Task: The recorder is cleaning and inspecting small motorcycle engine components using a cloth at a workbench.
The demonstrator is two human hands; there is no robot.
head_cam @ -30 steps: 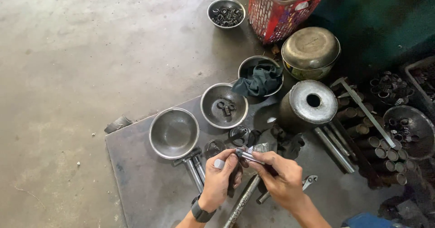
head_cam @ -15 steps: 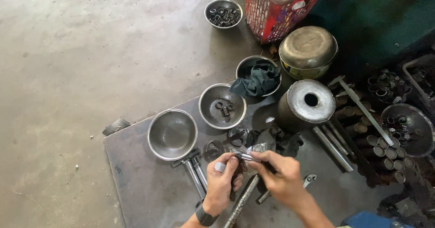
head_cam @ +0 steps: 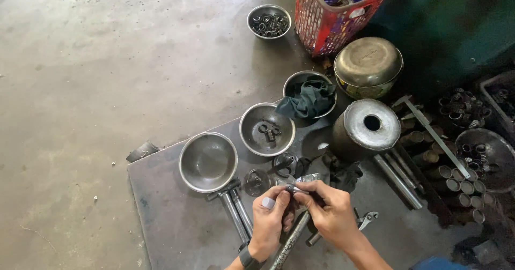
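Small metal part point(head_cam: 296, 187): silvery, short, tube-like; details too small to tell. Held above the near middle of the steel floor plate point(head_cam: 161, 216), both hands closed on it, probably so the fingers can work it close to the eyes.

Left hand point(head_cam: 271, 219): pinches the part from the left, one fingertip wrapped in pale tape; dark wristband at the wrist.

Right hand point(head_cam: 332, 211): grips the part's right end, fingers curled tight.

Long metal rod point(head_cam: 289, 240): lies on the plate under the hands, running toward the near edge.

Empty steel bowl point(head_cam: 208, 161): left of the hands, near the plate's far edge, within easy reach.

Bowl with small fittings point(head_cam: 267, 129): at the plate's far edge, just beside the empty one.

Bowl with dark green rag point(head_cam: 310, 95): beyond the plate's far edge.

Steel cylinder with holed top point(head_cam: 365, 128): upright at the plate's far right corner.

Red basket point(head_cam: 335, 15): on the concrete floor, well apart.

Small pliers point(head_cam: 367, 219): right of the hands, near the plate's right edge.
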